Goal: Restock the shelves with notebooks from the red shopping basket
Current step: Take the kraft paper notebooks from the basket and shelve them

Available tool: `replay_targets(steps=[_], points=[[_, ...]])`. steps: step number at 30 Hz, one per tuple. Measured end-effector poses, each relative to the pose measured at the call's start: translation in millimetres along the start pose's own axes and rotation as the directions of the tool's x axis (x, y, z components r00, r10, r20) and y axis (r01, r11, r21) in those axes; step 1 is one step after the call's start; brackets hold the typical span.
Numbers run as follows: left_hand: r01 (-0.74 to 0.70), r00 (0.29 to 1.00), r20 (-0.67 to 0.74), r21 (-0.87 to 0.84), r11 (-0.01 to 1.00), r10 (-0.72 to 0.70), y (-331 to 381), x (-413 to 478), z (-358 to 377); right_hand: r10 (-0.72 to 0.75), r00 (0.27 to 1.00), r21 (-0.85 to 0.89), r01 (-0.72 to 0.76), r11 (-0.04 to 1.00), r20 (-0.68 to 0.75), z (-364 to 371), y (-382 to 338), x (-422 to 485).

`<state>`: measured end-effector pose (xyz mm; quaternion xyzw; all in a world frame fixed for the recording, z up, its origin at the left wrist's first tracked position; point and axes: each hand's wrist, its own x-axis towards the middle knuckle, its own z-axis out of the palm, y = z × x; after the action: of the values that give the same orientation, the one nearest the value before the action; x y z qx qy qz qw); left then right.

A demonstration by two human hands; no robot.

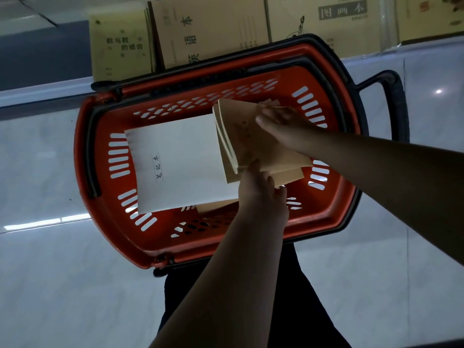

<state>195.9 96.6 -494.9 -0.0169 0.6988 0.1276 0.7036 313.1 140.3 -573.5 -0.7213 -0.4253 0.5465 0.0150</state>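
Inside the red basket (110, 237), toward its right end, a small stack of tan notebooks (253, 144) is gripped from both ends: the right hand (283, 129) curls over its far edge with the thumb on the cover, and the left hand (261, 197) pinches its near corner from below. Just beside the stack on the left, partly tucked under it, lies a white notebook (175, 162) with printed characters, and another tan cover shows beneath that. Beyond the basket's black handles (386, 101), more notebooks stand upright on the shelf (208, 31), with glossy pale floor (50, 285) all around.
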Motion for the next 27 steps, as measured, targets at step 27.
replay_targets(steps=[27], points=[[0.190,0.981,-0.013,-0.166,0.968,-0.195,13.7,9.7,-19.2,-0.013,1.000,-0.241,0.006,0.970,-0.025,1.4,-2.2,18.7]])
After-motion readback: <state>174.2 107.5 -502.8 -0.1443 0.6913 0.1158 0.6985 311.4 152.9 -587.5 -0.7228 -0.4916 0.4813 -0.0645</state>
